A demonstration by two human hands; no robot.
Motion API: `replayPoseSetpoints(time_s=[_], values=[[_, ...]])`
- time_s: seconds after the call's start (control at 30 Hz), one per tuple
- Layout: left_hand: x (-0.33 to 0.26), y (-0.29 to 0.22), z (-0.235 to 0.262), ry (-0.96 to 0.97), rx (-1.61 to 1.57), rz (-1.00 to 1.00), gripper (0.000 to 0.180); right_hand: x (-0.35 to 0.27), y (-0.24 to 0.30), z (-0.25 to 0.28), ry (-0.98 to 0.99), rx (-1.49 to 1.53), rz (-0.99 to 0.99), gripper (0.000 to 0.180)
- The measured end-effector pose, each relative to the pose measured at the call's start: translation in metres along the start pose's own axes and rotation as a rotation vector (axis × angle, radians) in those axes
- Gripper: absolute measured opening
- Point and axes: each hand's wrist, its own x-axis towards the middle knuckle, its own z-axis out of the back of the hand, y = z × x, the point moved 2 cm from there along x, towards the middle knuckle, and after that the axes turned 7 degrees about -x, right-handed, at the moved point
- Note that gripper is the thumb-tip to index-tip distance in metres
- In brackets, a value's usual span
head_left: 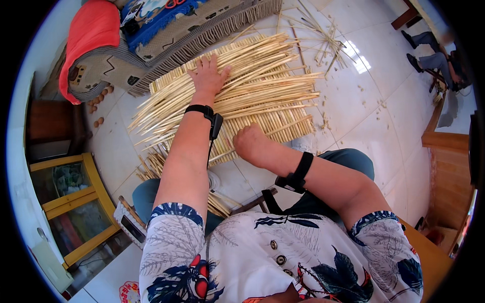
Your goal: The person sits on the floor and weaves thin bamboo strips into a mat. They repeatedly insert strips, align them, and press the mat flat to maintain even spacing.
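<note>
A thick layer of loose pale stalks (273, 93) lies across a mat of stalks set side by side (290, 130) on the floor in front of me. My left hand (209, 80) rests with fingers spread on the upper part of the layer. At the mat's near edge, my right hand (252, 145) is closed in a fist. Its fingers are turned down, hiding whatever they may grip. Both wrists wear black straps with small devices.
A sofa with a patterned, fringed cover (187, 48) borders the mat's far left side, a red cloth (93, 43) over its arm. Scattered stalks (323, 38) lie on the tiles beyond. A yellow-framed glass cabinet (73, 202) stands left. Another person (437, 60) sits at far right.
</note>
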Motion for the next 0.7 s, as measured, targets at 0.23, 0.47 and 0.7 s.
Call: replayPoseSetpoints(time_s=[0.23,0.47,0.7], values=[[0.014,-0.001,0.008,0.100,0.003,0.044,0.072,-0.039,-0.006,0.072,-0.267,0.069,0.011,0.021],[0.024,0.010,-0.002,0.074,0.034,-0.091,0.063,-0.046,-0.009,0.083,-0.280,0.122,0.026,0.018],[0.041,0.025,-0.010,0.119,-0.037,-0.178,0.059,-0.047,-0.009,0.086,-0.251,0.193,0.078,0.020]])
